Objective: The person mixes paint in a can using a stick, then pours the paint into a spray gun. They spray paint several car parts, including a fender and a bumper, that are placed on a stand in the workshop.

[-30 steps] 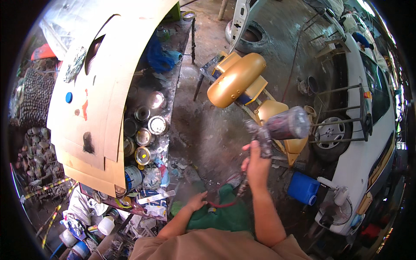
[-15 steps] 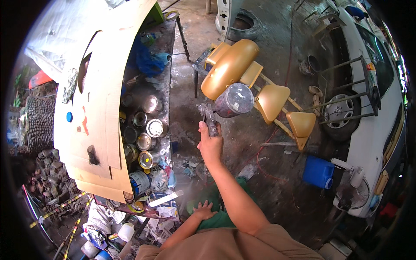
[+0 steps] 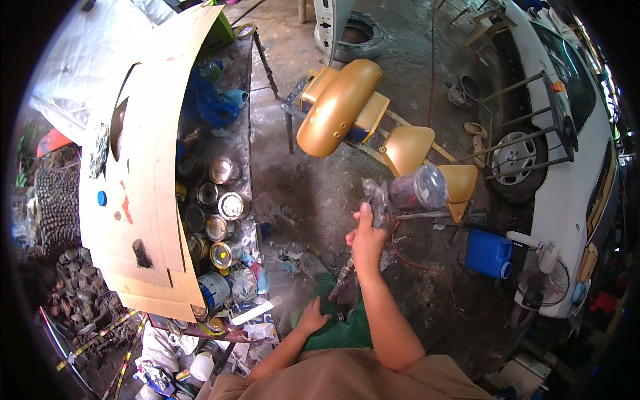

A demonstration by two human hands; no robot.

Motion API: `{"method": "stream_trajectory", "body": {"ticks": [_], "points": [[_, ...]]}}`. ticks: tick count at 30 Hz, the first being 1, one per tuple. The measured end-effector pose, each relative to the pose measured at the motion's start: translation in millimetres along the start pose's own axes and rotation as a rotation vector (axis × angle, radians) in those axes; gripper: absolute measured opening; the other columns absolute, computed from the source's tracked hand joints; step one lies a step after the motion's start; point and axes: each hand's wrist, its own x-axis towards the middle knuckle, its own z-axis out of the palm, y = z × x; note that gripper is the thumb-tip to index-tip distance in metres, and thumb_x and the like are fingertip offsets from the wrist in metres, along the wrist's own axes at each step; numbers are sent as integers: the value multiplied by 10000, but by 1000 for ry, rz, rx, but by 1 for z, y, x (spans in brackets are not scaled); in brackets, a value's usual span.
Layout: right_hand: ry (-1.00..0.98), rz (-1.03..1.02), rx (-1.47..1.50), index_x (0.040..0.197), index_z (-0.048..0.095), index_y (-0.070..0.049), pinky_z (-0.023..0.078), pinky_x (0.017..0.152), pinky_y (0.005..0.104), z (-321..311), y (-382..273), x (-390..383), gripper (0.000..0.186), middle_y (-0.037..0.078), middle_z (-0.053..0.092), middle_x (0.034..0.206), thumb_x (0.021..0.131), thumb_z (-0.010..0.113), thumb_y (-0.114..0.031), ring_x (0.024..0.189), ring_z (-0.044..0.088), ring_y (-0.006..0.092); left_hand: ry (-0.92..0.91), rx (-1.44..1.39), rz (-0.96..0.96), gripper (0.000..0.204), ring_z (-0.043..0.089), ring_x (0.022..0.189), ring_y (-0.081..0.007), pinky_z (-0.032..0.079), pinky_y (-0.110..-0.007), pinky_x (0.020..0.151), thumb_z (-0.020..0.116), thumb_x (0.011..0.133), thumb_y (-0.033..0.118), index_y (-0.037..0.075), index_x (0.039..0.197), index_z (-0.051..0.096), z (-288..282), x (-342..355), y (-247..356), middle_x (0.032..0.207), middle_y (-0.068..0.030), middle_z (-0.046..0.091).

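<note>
My right hand (image 3: pixel 368 241) is wrapped round a paint-smeared spray gun (image 3: pixel 376 201), raised in front of me. The gun's cup (image 3: pixel 421 188) hangs to its right, overlapping the gold panels behind it in the view. Beyond the gun lie a gold curved fender (image 3: pixel 341 110), a gold rounded side panel (image 3: pixel 405 150) and a second gold panel (image 3: pixel 461 179), held up on wooden strips (image 3: pixel 443 151). My left hand (image 3: pixel 313 316) rests on my green trouser leg, fingers stretched out, holding nothing.
At left a bench carries several paint cans (image 3: pixel 232 206) and a large cardboard sheet (image 3: pixel 150 180). To the right are a blue jug (image 3: pixel 489 253), a fan (image 3: pixel 547 270), a metal frame (image 3: pixel 527 133) and a white car (image 3: pixel 593 193). A red hose (image 3: pixel 427 269) crosses the floor; a tire (image 3: pixel 363 37) lies farther off.
My right hand has swung the spray gun to the right and slightly nearer, from beside the fender to before the smaller panels. The view has shifted a little; my left hand still rests on my leg.
</note>
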Motion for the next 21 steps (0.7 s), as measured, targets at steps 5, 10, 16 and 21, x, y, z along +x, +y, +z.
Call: {"method": "stream_trajectory", "body": {"ticks": [5,10,16,21], "points": [[-181,-36,-15,923,653,-2,425,416,286,44,-31,1,470,63,640,756,997,602,-464,454,549,121,182,-204,236,945,346,1445,-415,306,-435,1200,772,769,164,-31,1541,263,-18,22,30,1542,-277,351],[-302,-131,-24,941,662,-22,414,397,289,59,-61,5,426,66,650,757,993,619,-443,436,541,118,176,-263,279,982,329,1461,-392,300,-427,1203,770,767,158,-31,1558,220,-25,35,58,1549,-264,344],[-90,-144,-54,1016,628,-4,406,375,282,22,-73,39,387,64,656,862,1001,621,-391,430,527,112,124,-243,356,992,294,1483,-389,290,-424,1208,791,775,201,5,1570,231,-16,55,79,1603,-243,283],[-22,-195,-3,1085,616,-20,390,393,253,-27,-62,41,325,64,667,911,1022,596,-338,458,523,107,69,-100,461,945,305,1473,-406,296,-452,1201,793,803,209,64,1576,269,-10,61,105,1610,-239,286]]}}
